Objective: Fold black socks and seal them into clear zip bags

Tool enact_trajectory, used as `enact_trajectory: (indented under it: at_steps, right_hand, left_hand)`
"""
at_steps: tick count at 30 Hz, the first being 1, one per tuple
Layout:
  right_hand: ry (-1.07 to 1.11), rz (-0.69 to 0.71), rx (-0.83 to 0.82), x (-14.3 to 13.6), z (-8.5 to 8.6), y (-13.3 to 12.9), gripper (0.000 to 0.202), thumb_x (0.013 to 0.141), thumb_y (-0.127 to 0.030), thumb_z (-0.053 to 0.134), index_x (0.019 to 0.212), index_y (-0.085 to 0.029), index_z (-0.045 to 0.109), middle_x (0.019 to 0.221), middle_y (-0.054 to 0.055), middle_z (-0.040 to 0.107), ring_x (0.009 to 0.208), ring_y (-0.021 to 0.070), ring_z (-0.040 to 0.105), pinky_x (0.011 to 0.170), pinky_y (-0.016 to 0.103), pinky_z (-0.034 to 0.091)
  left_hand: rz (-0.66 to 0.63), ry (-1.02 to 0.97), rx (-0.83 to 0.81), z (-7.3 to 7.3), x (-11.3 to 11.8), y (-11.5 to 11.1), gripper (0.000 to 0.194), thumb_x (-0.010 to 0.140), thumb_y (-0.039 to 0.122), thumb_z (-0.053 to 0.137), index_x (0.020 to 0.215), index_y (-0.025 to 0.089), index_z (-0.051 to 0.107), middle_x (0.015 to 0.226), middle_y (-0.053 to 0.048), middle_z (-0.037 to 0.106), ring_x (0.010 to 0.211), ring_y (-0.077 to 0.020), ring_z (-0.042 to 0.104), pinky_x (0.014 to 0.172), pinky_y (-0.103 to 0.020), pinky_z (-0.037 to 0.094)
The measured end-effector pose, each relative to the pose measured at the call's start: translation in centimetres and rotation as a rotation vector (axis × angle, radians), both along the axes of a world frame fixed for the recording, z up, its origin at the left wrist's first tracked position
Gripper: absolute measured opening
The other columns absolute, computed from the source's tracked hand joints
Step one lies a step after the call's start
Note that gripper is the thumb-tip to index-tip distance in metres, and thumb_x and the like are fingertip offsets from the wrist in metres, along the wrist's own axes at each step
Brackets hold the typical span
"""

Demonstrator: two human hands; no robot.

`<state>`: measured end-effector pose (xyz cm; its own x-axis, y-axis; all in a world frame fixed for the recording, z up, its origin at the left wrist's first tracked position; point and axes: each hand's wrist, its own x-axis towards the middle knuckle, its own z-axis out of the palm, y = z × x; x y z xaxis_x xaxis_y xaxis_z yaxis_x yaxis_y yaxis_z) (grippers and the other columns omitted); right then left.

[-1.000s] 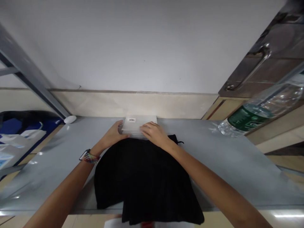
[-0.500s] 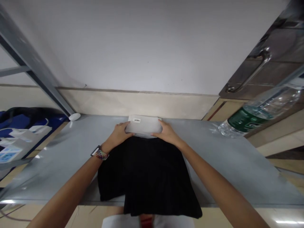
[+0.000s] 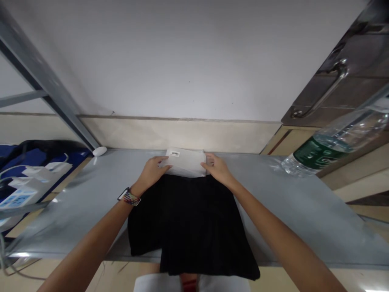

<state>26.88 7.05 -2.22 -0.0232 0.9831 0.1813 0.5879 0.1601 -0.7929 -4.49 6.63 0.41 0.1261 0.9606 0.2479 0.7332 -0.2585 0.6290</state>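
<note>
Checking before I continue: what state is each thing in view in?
White package: flat, label up
Left hand: touching package's left edge
Right hand: touching package's right edge
Black garment: spread out, overhanging the table's near edge
Bottle: standing, partly filled
Wristband: on left wrist
Power strip: plugs apparently in

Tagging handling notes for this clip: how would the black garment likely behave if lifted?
The black garment would probably sag, its soft-looking cloth reaching past the near edge of the grey table. Spread flat, it seems unlikely to roll.

Bare left hand (image 3: 152,171) and right hand (image 3: 219,169), banded left wrist (image 3: 138,189)
A multicoloured band (image 3: 131,198) carried a pale, dark-edged piece (image 3: 123,193); white clothing (image 3: 154,283) showed below.
</note>
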Motion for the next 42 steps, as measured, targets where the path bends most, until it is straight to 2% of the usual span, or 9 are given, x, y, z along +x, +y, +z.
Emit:
enact_trajectory:
  at_steps: [5, 8, 11, 15, 18, 25, 32, 36, 42]
  right_hand:
    - [0.296, 0.011, -0.08, 0.1, 0.1, 0.1, 0.04, 0.083, -0.026, 0.075, 0.123, -0.02, 0.075, 0.122, 0.013, 0.079, 0.104, 0.0252, 0.076, 0.101, 0.048, 0.059]
    - [0.338, -0.033, -0.08, 0.1, 0.6, 0.0, 0.038, 0.082, -0.028, 0.074, 0.119, -0.021, 0.075, 0.127, 0.011, 0.077, 0.102, 0.0215, 0.075, 0.094, 0.04, 0.06]
    - [0.351, -0.073, -0.098, 0.2, 1.2, -0.4, 0.032, 0.086, -0.037, 0.071, 0.114, -0.021, 0.077, 0.111, 0.01, 0.079, 0.086, 0.0194, 0.073, 0.08, 0.035, 0.061]
    - [0.43, -0.03, -0.108, 0.1, 1.8, -0.6, 0.04, 0.091, -0.045, 0.068, 0.122, -0.021, 0.075, 0.094, 0.006, 0.077, 0.077, 0.0182, 0.072, 0.07, 0.031, 0.059]
    - [0.374, -0.005, -0.086, -0.2, 1.5, 0.1, 0.046, 0.088, -0.033, 0.07, 0.132, -0.02, 0.069, 0.086, 0.004, 0.076, 0.073, 0.0182, 0.071, 0.068, 0.031, 0.06]
    - [0.103, -0.044, -0.035, -0.9, -0.3, 1.2, 0.034, 0.079, -0.011, 0.067, 0.111, -0.018, 0.076, 0.08, 0.003, 0.073, 0.073, 0.0189, 0.07, 0.081, 0.036, 0.06]
    - [-0.105, -0.033, 0.072, -1.3, -0.2, -0.6, 0.03, 0.093, -0.026, 0.065, 0.118, -0.017, 0.079, 0.11, 0.014, 0.07, 0.095, 0.0265, 0.071, 0.102, 0.047, 0.055]
    - [-0.203, -0.005, 0.051, -1.8, -0.1, -0.7, 0.047, 0.093, -0.039, 0.072, 0.133, -0.015, 0.074, 0.112, 0.016, 0.072, 0.103, 0.0308, 0.071, 0.101, 0.048, 0.057]
    - [-0.221, 0.009, 0.02, -2.2, -0.3, -0.1, 0.038, 0.088, -0.029, 0.076, 0.123, -0.013, 0.078, 0.104, 0.013, 0.071, 0.106, 0.0312, 0.07, 0.104, 0.048, 0.056]
  left_hand:
    - [0.018, -0.093, 0.051, 0.4, 0.0, -0.5, 0.04, 0.09, 0.046, 0.075, 0.12, 0.021, 0.081, 0.13, -0.01, 0.079, 0.11, -0.0297, 0.075, 0.1, -0.044, 0.061]
    - [0.07, -0.186, 0.048, 1.0, 0.1, -0.9, 0.042, 0.089, 0.048, 0.077, 0.12, 0.019, 0.082, 0.129, -0.011, 0.08, 0.101, -0.026, 0.077, 0.097, -0.041, 0.063]
    - [0.136, -0.274, 0.05, 1.4, 0.5, -1.1, 0.044, 0.09, 0.048, 0.077, 0.12, 0.018, 0.082, 0.127, -0.012, 0.081, 0.097, -0.0244, 0.078, 0.094, -0.039, 0.064]
    - [0.144, -0.273, 0.112, 1.2, 0.9, -0.6, 0.041, 0.092, 0.045, 0.076, 0.122, 0.017, 0.082, 0.131, -0.012, 0.079, 0.103, -0.0252, 0.078, 0.097, -0.039, 0.064]
    - [0.115, -0.134, 0.111, 0.4, 0.9, 0.2, 0.039, 0.093, 0.04, 0.075, 0.125, 0.017, 0.081, 0.137, -0.013, 0.076, 0.115, -0.0282, 0.076, 0.103, -0.041, 0.062]
    - [-0.025, 0.051, 0.016, -1.6, 0.1, 1.2, 0.046, 0.087, 0.036, 0.076, 0.127, 0.014, 0.078, 0.137, -0.016, 0.075, 0.126, -0.0317, 0.071, 0.115, -0.046, 0.052]
    - [-0.112, 0.11, -0.01, -1.5, -0.3, 0.9, 0.068, 0.084, 0.044, 0.077, 0.143, 0.013, 0.068, 0.144, -0.018, 0.072, 0.135, -0.0359, 0.065, 0.121, -0.052, 0.044]
    - [-0.154, 0.086, 0.004, -1.2, 0.0, 0.8, 0.052, 0.082, 0.04, 0.079, 0.13, 0.019, 0.076, 0.134, -0.013, 0.078, 0.129, -0.0346, 0.068, 0.116, -0.049, 0.049]
    - [-0.135, 0.091, 0.011, -1.5, 0.5, 0.9, 0.034, 0.081, 0.033, 0.08, 0.113, 0.021, 0.081, 0.12, -0.011, 0.081, 0.119, -0.0318, 0.073, 0.109, -0.046, 0.055]
